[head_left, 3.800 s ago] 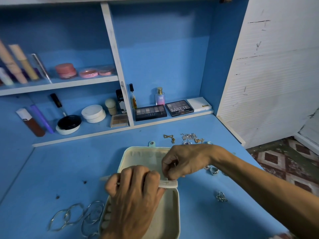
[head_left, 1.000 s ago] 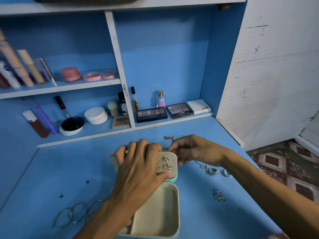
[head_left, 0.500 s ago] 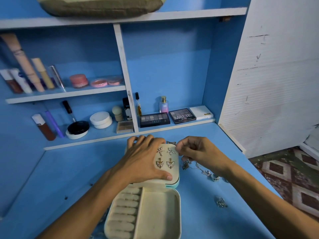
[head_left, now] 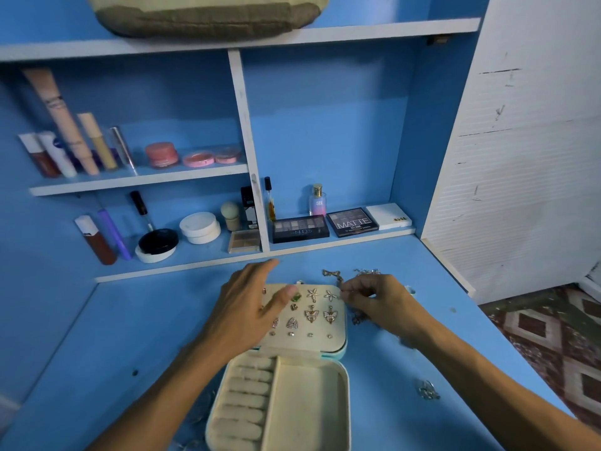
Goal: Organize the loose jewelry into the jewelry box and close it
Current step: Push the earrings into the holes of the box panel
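The jewelry box [head_left: 305, 411] lies open on the blue desk [head_left: 130, 336], in the middle and close to the person. Its near half shows a column of padded ring rolls on the left and a bare compartment on the right. The lid [head_left: 335, 340] is folded back on the far side, and its cream panel carries rows of earrings [head_left: 312, 314]: stars, butterflies, triangles and small studs.

The left hand [head_left: 247, 307] hovers over the left part of that panel, fingers straight and loosely spread, gripping nothing. The right hand [head_left: 380, 304] sits at the lid's right edge with its fingers curled, thumb and forefinger pinching what looks like a thin chain [head_left: 357, 319] that trails onto the desk beneath the palm.

Just beyond the lid lie a gold bow-shaped piece [head_left: 332, 275] and a silver necklace [head_left: 367, 272]. A small silver cluster [head_left: 427, 390] rests on the desk to the right of the box, well apart from it.

On the far shelf stand eyeshadow palettes [head_left: 300, 227] and a small perfume bottle [head_left: 317, 200].
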Demonstrator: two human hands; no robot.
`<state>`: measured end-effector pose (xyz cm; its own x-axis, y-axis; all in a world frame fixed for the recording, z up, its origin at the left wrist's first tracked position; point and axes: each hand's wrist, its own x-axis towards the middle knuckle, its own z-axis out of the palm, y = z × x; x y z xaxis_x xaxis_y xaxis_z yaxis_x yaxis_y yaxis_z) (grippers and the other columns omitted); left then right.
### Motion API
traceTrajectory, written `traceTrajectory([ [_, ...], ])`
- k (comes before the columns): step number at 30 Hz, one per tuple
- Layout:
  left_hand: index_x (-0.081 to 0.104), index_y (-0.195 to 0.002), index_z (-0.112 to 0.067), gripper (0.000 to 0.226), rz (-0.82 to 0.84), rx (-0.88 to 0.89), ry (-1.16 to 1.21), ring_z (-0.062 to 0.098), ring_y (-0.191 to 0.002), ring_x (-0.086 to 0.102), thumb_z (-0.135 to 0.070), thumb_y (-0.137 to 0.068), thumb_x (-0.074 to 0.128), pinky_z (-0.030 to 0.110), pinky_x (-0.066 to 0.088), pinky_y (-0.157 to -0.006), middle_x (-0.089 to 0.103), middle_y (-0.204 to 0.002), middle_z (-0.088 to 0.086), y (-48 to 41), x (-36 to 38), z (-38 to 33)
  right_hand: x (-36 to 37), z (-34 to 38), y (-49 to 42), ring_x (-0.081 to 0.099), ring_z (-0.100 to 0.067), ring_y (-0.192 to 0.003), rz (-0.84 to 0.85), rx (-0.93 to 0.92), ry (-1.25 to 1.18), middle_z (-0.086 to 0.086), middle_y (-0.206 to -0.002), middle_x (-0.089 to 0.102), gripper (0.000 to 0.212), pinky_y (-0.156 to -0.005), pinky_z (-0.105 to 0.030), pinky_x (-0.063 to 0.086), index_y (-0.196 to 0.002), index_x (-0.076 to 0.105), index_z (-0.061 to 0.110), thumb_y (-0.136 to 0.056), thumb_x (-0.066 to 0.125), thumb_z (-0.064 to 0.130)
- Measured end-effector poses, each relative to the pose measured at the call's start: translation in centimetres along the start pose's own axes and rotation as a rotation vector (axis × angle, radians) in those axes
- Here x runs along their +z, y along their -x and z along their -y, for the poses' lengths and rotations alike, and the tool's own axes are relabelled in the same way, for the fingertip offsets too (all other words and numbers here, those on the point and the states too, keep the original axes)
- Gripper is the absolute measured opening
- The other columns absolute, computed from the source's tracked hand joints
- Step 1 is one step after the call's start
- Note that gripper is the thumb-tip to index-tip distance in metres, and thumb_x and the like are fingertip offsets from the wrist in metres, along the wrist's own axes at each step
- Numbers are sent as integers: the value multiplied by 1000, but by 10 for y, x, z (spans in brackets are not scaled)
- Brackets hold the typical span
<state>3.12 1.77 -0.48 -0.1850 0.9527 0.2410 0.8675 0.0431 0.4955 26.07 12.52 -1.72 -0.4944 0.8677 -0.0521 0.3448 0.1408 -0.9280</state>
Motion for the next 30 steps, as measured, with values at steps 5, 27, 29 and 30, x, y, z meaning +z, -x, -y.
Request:
traceTrajectory([
  [5,63,-130,-19,32,-82,-191,-3,17,-111,60,-31,-105,46,29,45,-91,64,-121,-2,14,3,22,10,1,-1,57,-12,-63,1,52,-14,-5,-72,68,13,-71,-37,57,-90,76,21,-96,66,15],
  [27,73,-114,-22,20,-178,-201,118,5,-96,64,-18,-100,58,24,51,-89,71,-110,-10,29,-20,55,25,12,-11,66,-29,-76,-150,-292,726,-8,-87,72,18,-64,-29,50,-89,76,11,-94,59,16],
  [29,73,-111,-23,17,-236,-224,121,0,-82,64,-21,-99,62,17,49,-81,72,-103,-13,38,-34,60,31,18,-8,67,-34,-83,-207,-328,738,-11,-97,71,19,-71,-39,54,-104,76,14,-92,63,20],
  [30,73,-109,-24,15,-270,-245,114,-3,-77,63,-23,-98,63,12,47,-76,72,-98,-15,46,-43,64,37,23,-7,67,-34,-83,-204,-356,728,-10,-99,70,21,-72,-40,55,-108,76,17,-91,64,19],
])
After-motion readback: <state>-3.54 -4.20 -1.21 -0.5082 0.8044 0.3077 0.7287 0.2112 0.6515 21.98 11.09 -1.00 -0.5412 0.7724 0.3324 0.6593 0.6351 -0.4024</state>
